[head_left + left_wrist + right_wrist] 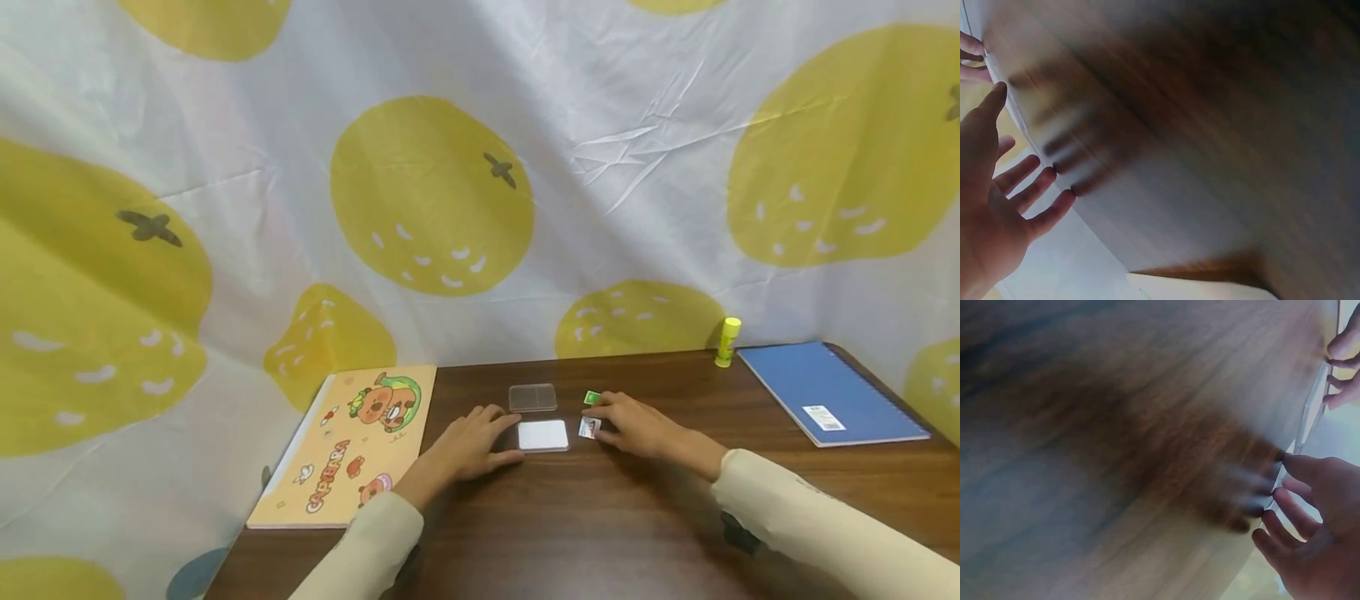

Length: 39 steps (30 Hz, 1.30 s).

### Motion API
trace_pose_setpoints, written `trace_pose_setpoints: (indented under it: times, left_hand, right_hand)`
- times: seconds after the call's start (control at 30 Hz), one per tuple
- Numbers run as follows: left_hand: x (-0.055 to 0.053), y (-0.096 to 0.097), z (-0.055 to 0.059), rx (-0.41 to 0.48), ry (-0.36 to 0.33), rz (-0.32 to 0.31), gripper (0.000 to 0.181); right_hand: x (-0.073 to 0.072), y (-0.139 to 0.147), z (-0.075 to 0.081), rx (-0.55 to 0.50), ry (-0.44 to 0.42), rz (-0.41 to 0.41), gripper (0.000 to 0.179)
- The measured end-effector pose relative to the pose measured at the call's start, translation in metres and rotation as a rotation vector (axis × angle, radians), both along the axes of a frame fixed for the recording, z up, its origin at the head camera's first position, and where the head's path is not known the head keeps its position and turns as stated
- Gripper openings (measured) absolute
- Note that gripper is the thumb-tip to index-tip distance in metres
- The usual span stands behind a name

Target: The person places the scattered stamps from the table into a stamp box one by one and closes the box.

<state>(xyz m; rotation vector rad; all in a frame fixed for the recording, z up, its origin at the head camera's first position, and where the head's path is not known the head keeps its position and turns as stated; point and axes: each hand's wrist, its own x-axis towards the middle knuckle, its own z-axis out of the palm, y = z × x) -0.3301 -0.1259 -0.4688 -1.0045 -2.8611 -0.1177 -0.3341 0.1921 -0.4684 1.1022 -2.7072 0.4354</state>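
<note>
My left hand rests on the table with relaxed, spread fingers, the index fingertip and thumb beside the left edge of a shallow clear case with a white card in it. My right hand holds a small square picture by its edges, between thumb and fingertips, low at the tabletop. Just behind the picture lies a small green piece, close to the right fingers. A clear plastic lid lies flat behind the case. In the right wrist view the picture is mostly hidden by the fingers.
An orange cartoon notebook lies at the table's left. At the back right stands a yellow-green glue stick, with a blue spiral notebook right of it. A fruit-patterned curtain hangs behind the brown wooden table.
</note>
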Motion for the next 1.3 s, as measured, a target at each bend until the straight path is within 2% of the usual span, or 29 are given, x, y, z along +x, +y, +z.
trace_pose_setpoints:
  times: [0.3,0.6,0.77,1.03,1.3]
  left_hand:
    - [-0.002,0.01,0.003,-0.008,-0.017,0.004,0.068]
    - [-0.007,0.016,0.004,-0.022,-0.028,-0.003,0.065]
    - [-0.008,0.016,0.005,-0.002,-0.038,-0.01,0.061]
    - [-0.009,0.018,0.003,0.037,-0.044,-0.024,0.051]
    - [-0.011,0.021,0.006,0.067,-0.093,0.017,0.049]
  right_hand:
    - [0.001,-0.005,0.009,0.029,-0.059,-0.008,0.035]
    - [0.0,-0.005,0.012,0.036,-0.062,-0.004,0.033]
    - [-0.001,-0.004,0.012,0.025,-0.123,-0.024,0.035]
    - [-0.002,-0.005,0.014,-0.031,-0.163,-0.037,0.028]
    - [-0.003,-0.003,0.014,-0.176,-0.183,-0.075,0.024]
